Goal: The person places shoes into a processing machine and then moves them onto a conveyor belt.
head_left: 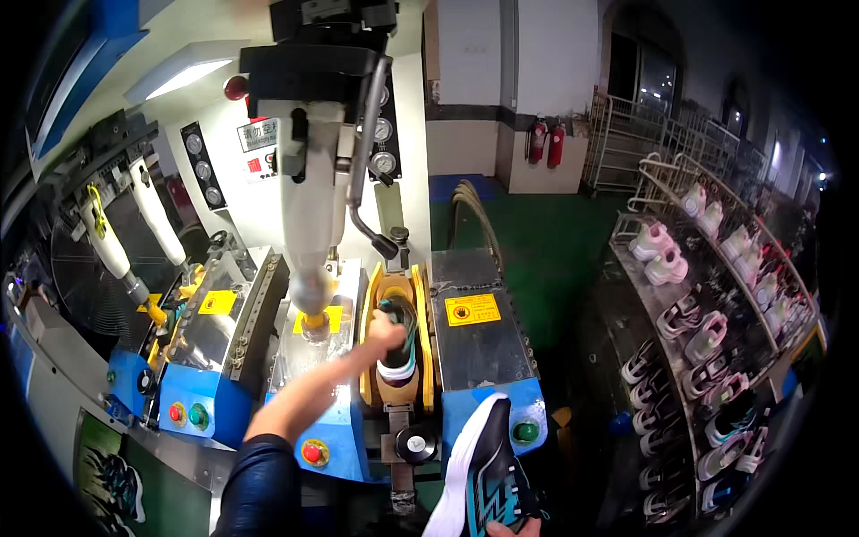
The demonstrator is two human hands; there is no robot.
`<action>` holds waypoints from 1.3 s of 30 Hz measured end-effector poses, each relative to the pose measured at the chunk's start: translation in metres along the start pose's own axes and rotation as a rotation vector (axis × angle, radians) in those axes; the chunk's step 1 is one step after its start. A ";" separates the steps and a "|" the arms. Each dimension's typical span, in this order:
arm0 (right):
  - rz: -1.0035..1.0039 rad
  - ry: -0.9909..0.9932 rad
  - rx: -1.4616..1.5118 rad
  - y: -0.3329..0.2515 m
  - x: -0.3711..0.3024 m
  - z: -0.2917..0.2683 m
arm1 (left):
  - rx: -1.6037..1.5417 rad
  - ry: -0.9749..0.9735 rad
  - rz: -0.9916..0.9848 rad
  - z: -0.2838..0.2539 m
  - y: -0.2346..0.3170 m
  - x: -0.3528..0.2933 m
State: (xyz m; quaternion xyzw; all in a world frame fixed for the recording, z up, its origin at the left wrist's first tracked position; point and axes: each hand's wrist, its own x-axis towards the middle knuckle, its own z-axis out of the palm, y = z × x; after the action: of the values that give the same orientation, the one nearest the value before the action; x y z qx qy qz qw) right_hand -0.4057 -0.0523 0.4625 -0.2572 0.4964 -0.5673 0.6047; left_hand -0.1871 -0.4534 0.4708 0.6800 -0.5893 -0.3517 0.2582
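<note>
My left arm, in a dark sleeve, reaches into the middle station of a shoe-pressing machine. There my left hand [386, 331] is closed on the upper of a dark sneaker [398, 368] with teal trim and a white sole. This sneaker lies between two yellow side pads [424, 345]; my hand covers part of it. Low in the view, my right hand [514, 528] grips a second sneaker [488, 474], black and teal with a thick white sole, toe pointing up. Only some fingers of that hand show.
Blue-fronted housings with a red button [314, 453] and a green button [525, 431] flank the station. A white press column [309, 197] hangs overhead, a bent lever beside it. At right stands a rack [626, 268] of shoes; more dark shoes [116, 483] lie lower left.
</note>
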 end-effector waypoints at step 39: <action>-0.855 0.000 -1.346 -0.006 0.220 0.249 | -1.159 0.352 -0.932 -0.093 -0.268 -0.450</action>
State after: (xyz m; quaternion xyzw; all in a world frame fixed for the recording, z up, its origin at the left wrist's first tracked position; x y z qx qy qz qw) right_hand -0.2165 -0.3233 0.4929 -0.7352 0.5909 -0.3284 0.0493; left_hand 0.0253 0.0290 0.4017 0.6603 0.0873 -0.5637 0.4885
